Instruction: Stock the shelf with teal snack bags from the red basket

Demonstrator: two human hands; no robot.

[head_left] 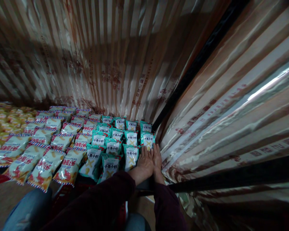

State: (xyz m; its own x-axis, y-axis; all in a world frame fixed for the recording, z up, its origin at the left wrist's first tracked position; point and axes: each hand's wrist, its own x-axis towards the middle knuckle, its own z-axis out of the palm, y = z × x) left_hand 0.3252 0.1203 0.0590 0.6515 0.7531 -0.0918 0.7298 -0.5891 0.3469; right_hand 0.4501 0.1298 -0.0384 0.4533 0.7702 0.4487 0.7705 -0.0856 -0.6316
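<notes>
My left hand and my right hand lie side by side, fingers stretched flat, at the right end of the rows of snack bags. Their fingertips rest against a teal snack bag at the near right corner of the teal bags. Whether a bag lies under the palms is hidden. Both arms wear dark maroon sleeves. Left of the teal bags lie rows of red-and-blue trimmed snack bags.
Striped shiny plastic sheeting hangs behind the bags and along the right side. A dark bar runs across the right sheeting. Yellow packets lie at the far left. My knee in jeans shows at the lower left.
</notes>
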